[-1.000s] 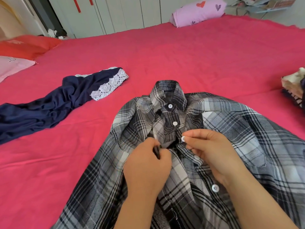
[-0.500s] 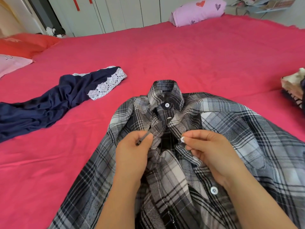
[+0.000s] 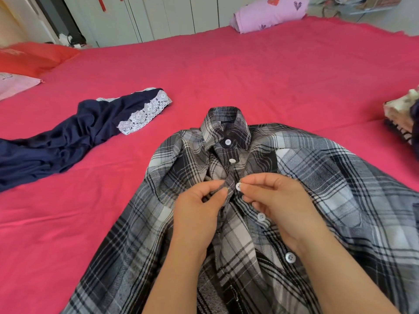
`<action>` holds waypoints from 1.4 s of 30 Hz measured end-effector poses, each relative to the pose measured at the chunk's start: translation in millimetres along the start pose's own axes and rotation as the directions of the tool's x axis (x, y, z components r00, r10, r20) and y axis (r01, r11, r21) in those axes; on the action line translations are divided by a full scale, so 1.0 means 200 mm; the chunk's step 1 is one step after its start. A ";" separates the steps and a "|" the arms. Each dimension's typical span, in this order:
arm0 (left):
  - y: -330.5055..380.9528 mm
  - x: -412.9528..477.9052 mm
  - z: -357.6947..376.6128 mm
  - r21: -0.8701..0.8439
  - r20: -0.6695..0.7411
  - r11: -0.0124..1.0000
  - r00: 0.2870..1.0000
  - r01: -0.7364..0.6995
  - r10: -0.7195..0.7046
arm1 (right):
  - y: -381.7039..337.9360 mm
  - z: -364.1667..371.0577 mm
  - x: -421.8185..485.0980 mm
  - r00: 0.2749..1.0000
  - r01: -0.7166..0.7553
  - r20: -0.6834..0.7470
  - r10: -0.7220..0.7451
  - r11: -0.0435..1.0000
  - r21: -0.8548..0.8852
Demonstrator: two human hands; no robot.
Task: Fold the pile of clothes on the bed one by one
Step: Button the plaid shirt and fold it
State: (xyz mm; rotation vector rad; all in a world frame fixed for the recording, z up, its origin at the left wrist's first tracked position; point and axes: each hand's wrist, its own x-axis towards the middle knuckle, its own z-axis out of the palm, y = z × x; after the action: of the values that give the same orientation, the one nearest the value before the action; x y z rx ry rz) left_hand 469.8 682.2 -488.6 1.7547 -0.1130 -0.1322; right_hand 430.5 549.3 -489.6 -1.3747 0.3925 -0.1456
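The plaid shirt [image 3: 328,177] lies front-up on the bed [image 3: 249,75], where the left hand [image 3: 197,218] pinches the buttonhole edge and the right hand [image 3: 283,205] pinches a white button [image 3: 238,186], probably to close the front so it folds flat.

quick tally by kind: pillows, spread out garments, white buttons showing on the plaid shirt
Pillows: 3 (red pillow, pink pillow, lilac pillow)
Spread-out garments: 2 (plaid shirt, navy lace-trimmed garment)
White buttons: 5
Total: 10
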 end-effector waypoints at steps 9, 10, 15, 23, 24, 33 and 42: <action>0.00 -0.02 0.01 0.179 0.029 0.970 0.987 -0.162 0.159 | 0.00 0.00 0.01 0.996 -0.093 0.018 0.092 0.992 0.089; 0.01 -0.02 0.01 0.216 0.037 0.957 0.981 -0.192 0.189 | 0.00 -0.01 0.01 0.995 -0.104 0.022 0.102 0.988 0.113; -0.01 -0.03 0.01 0.313 0.106 0.905 0.957 -0.288 0.269 | 0.01 -0.01 0.01 0.991 -0.132 0.010 0.132 0.980 0.152; 0.00 -0.02 0.02 0.286 0.104 0.916 0.960 -0.279 0.260 | 0.01 0.01 0.00 0.996 -0.089 0.027 0.086 0.988 0.125; 0.00 -0.02 0.02 0.292 0.106 0.917 0.962 -0.272 0.251 | 0.01 0.01 0.00 0.997 -0.077 0.023 0.075 0.991 0.107; 0.00 -0.03 0.05 0.373 0.080 0.871 0.946 -0.320 0.313 | 0.02 0.02 0.01 0.998 -0.052 0.029 0.049 0.992 0.113; -0.03 -0.06 0.09 0.543 0.020 0.696 0.836 -0.470 0.548 | 0.04 0.02 0.03 0.996 -0.068 -0.053 0.078 0.984 0.165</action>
State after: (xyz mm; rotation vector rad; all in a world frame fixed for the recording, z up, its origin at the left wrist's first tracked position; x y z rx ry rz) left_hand 455.9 666.8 -497.0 2.2071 -0.5798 0.4869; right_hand 436.3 552.8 -497.7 -1.1956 0.4699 -0.1545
